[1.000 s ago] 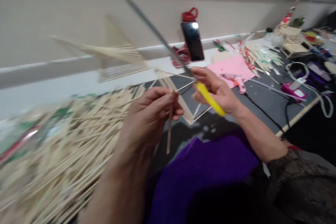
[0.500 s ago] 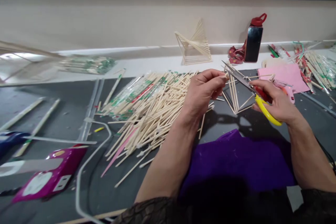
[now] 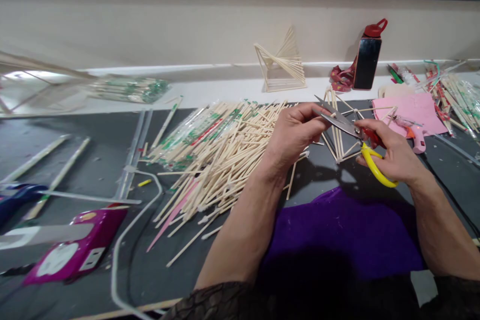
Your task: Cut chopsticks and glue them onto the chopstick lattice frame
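Note:
My right hand (image 3: 393, 152) grips scissors (image 3: 373, 162) with yellow and red handles, their blades parted and pointing left. My left hand (image 3: 300, 132) is closed in a pinch near the blade tips; what its fingers hold is small and mostly hidden. Just beyond the blades stands a frame of thin wooden sticks (image 3: 338, 147), joined at its corners and partly covered by the scissors and hands. A large heap of loose wooden sticks (image 3: 232, 160) lies left of my left forearm. Purple cloth (image 3: 337, 225) spreads between my forearms.
A twisted stick model (image 3: 281, 67) stands against the wall. Right of it are a phone (image 3: 367, 64) propped on a red-capped bottle (image 3: 375, 29), pink paper (image 3: 412, 110) and a pink glue gun (image 3: 417, 137). A magenta packet (image 3: 77, 245) and wrapped chopsticks (image 3: 129, 90) lie left.
The scissors have moved slightly left, and their parted blades now reach my left fingertips. My left hand keeps its pinch. The whole view has shifted a little.

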`<state>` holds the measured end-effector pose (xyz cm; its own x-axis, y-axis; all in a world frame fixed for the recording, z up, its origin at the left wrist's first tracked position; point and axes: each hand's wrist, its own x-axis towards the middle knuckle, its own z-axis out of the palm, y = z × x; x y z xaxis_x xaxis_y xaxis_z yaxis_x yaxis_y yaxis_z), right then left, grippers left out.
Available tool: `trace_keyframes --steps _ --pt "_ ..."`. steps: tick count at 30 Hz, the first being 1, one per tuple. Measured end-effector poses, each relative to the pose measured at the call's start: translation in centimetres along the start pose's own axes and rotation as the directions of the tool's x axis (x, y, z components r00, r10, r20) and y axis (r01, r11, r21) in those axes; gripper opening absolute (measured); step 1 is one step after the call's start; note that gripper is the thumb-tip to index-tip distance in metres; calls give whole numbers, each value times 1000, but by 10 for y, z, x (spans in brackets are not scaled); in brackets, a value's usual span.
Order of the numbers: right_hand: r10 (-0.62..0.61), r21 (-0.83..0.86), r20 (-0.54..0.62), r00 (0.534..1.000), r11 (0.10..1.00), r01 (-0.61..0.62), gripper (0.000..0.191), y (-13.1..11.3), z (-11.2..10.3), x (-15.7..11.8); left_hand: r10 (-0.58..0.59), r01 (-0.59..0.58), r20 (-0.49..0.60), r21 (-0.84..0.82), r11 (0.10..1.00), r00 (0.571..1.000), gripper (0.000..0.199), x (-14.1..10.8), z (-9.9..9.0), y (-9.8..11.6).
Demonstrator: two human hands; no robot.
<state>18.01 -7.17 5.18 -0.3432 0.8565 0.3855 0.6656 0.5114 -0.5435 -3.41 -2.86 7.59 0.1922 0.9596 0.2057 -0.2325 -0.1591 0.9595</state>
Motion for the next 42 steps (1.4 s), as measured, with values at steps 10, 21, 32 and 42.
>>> trace_keyframes --steps 10,21,32,42 --pt "-24 7 -22 999 1000 24 62 -1 1 -3 -46 47 27 -29 998 999 5 -1 1 -2" --pt "-83 -45 -63 995 996 80 51 -9 9 -1 -61 61 -13 -18 998 998 2 -2 1 -4" --pt "-58 -134 -97 994 990 45 52 -12 12 -1 -20 20 -43 -5 1000 999 4 0 2 -4" --pt "-96 -139 -132 987 987 77 50 -18 9 -3 141 -141 -31 1 990 989 12 0 -1 -6"
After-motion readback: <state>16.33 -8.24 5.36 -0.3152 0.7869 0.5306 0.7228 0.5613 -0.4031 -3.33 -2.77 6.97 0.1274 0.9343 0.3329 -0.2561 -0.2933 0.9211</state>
